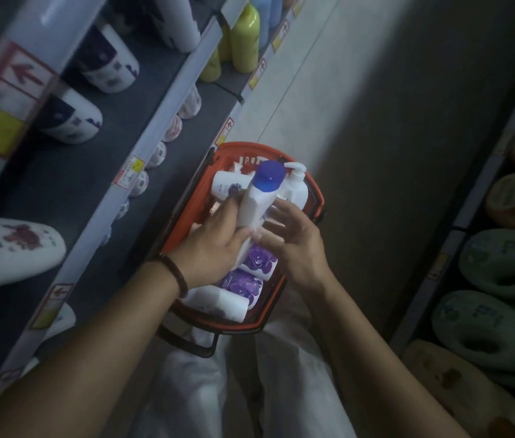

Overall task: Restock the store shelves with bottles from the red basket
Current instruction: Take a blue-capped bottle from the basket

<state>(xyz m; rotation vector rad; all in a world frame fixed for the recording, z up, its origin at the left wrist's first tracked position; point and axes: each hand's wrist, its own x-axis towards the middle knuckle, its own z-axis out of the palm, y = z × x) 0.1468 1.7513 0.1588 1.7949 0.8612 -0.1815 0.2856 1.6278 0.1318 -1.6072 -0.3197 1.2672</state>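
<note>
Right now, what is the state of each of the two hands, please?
Left hand: grips the blue-capped white bottle.
Right hand: open, fingers straight against the same bottle.

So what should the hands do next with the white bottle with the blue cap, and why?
Probably lift the white plastic bottle with the blue cap clear of the red plastic basket and carry it left toward the dark shelf. The left hand grips its body, the right hand is open beside it, and bare shelf space shows beside the white bottles there.
</note>
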